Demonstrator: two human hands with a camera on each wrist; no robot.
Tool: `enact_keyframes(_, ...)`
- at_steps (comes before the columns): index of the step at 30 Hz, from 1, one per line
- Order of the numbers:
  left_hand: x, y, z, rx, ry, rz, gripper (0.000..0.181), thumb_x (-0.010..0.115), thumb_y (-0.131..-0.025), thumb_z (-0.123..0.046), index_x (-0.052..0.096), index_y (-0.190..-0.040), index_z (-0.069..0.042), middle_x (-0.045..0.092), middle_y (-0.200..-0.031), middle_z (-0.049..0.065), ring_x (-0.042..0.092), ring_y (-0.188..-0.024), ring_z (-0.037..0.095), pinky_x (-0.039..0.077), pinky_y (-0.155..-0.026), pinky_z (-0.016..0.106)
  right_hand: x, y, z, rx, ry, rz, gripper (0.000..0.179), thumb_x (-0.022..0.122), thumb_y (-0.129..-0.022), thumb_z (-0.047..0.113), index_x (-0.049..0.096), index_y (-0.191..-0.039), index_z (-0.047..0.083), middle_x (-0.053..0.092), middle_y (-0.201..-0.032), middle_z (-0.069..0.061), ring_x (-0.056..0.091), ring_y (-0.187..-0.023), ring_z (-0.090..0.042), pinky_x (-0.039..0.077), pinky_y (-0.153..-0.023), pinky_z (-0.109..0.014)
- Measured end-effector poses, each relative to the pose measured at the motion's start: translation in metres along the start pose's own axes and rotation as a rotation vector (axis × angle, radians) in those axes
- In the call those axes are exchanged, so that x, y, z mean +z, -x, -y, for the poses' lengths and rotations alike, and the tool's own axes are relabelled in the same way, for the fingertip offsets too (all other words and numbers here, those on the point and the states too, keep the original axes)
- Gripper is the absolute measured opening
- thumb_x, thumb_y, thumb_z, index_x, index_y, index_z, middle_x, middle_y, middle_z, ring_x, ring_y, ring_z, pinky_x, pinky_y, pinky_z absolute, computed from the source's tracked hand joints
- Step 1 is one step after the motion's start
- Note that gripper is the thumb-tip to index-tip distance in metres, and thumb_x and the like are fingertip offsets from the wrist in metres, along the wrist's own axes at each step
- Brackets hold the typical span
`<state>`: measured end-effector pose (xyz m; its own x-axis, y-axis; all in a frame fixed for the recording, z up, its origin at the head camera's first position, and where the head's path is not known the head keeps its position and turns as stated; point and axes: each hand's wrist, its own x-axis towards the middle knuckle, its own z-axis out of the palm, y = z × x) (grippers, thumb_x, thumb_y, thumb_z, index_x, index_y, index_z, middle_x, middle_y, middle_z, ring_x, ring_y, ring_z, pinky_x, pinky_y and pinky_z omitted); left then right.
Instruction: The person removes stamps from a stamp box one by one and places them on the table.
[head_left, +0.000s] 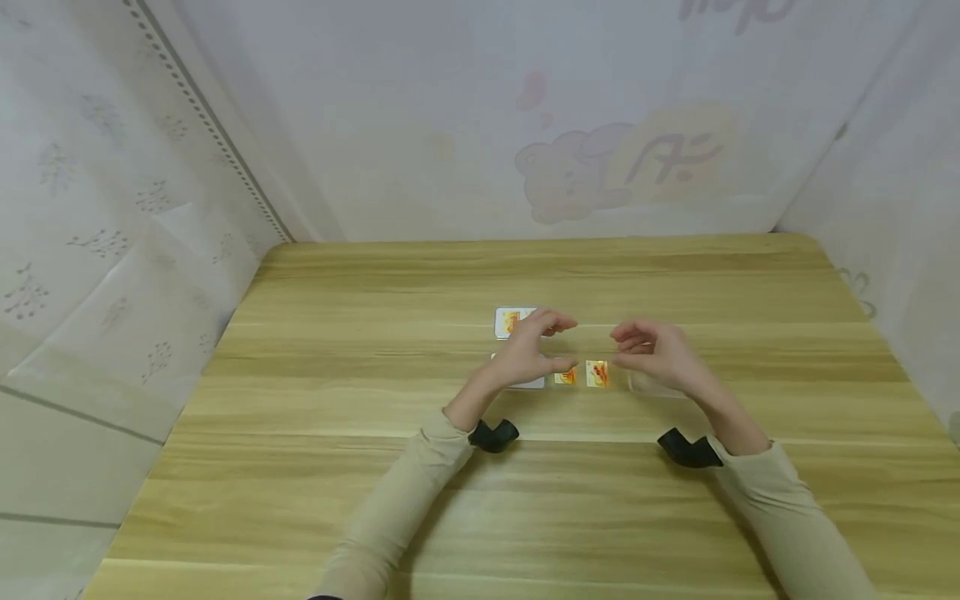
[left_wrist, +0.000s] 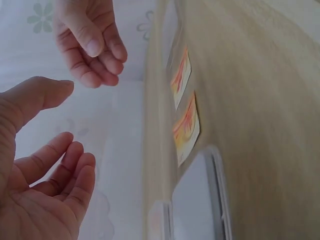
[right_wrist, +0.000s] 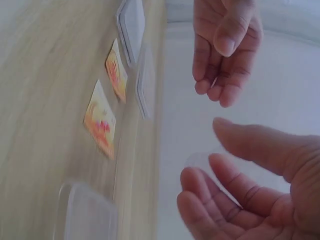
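Note:
Both hands hover over the table with nothing in them, palms facing each other and fingers loosely bent. Beneath the left hand point(head_left: 528, 350) lie a white rectangular case point(left_wrist: 197, 200) and a small printed card point(head_left: 566, 372). A second small card point(head_left: 597, 374), yellow and orange with a red figure, lies in the gap between the hands. The right hand point(head_left: 663, 358) is above a clear plastic box point(right_wrist: 90, 215), partly hidden by it in the head view. Behind the left hand's fingers is another white case point(head_left: 508, 322) with an orange picture on it.
The wood-grain table point(head_left: 375, 333) extends around the hands. Pale printed sheeting point(head_left: 420, 125) hangs behind its far edge and at both sides. Black wrist mounts point(head_left: 495, 435) sit below each hand.

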<state>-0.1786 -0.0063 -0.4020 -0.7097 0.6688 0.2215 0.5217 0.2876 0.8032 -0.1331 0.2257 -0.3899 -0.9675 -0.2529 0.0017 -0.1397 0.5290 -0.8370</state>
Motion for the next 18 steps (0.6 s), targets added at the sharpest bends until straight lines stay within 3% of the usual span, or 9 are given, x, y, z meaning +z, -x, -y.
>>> enact_keyframes(4, 0.01, -0.005, -0.001, 0.008, 0.039, 0.014, 0.049, 0.074, -0.077, -0.005, 0.054, -0.12, 0.008, 0.054, -0.118, 0.021, 0.051, -0.108, 0.03, 0.043, -0.095, 0.027, -0.009, 0.009, -0.006, 0.025, -0.079, -0.006, 0.036, 0.07, -0.083, 0.007, 0.056, -0.112, -0.01, 0.059, -0.109, -0.025, 0.058, -0.098, -0.032, 0.048, -0.08, -0.017)
enact_keyframes(8, 0.02, -0.01, -0.003, 0.003, 0.092, 0.032, 0.05, 0.075, -0.077, -0.005, 0.053, -0.12, 0.009, 0.053, -0.119, 0.022, 0.05, -0.11, 0.032, 0.042, -0.096, 0.025, -0.017, 0.015, -0.014, 0.011, -0.109, -0.004, 0.04, 0.07, -0.083, 0.007, 0.054, -0.115, -0.011, 0.056, -0.112, -0.027, 0.057, -0.1, -0.028, 0.048, -0.082, -0.015)
enact_keyframes(18, 0.044, -0.022, -0.008, -0.023, 0.17, 0.045, 0.053, 0.077, -0.075, -0.005, 0.054, -0.12, 0.008, 0.054, -0.119, 0.02, 0.052, -0.109, 0.025, 0.043, -0.096, 0.024, -0.033, 0.03, -0.039, -0.136, -0.218, 0.073, 0.047, 0.069, -0.081, -0.003, 0.047, -0.121, -0.014, 0.053, -0.118, -0.023, 0.055, -0.109, -0.016, 0.042, -0.093, -0.015)
